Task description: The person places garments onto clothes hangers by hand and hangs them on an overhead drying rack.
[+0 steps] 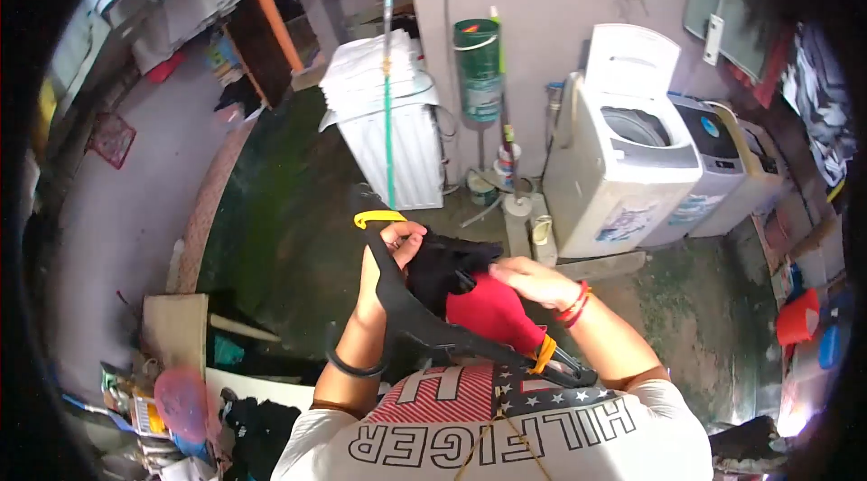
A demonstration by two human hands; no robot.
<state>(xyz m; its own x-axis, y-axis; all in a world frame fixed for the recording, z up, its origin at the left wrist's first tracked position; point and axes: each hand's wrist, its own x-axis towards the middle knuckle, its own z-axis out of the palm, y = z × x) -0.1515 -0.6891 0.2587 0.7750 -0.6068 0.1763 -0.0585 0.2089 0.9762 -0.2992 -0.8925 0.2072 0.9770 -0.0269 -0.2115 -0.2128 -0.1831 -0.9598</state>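
A wide black hanger (411,308) with a yellow band at one end and an orange band at the other lies across the front of my shirt. Black cloth (442,266) and red cloth (492,311) are bunched together beyond the hanger. My left hand (397,251) is closed at the black cloth's left edge, beside the hanger arm, with the fingers curled. At the cloth's right side, my right hand (533,282) is closed where black and red meet; some of its fingertips are hidden by the fabric.
An open-lidded washing machine (623,156) stands ahead on the right, beside other machines. A green bucket (479,70) hangs on the wall. A thin pole (388,111) rises before a white ridged cabinet (397,151). Clothes hang upper left; a red bucket (797,318) is far right.
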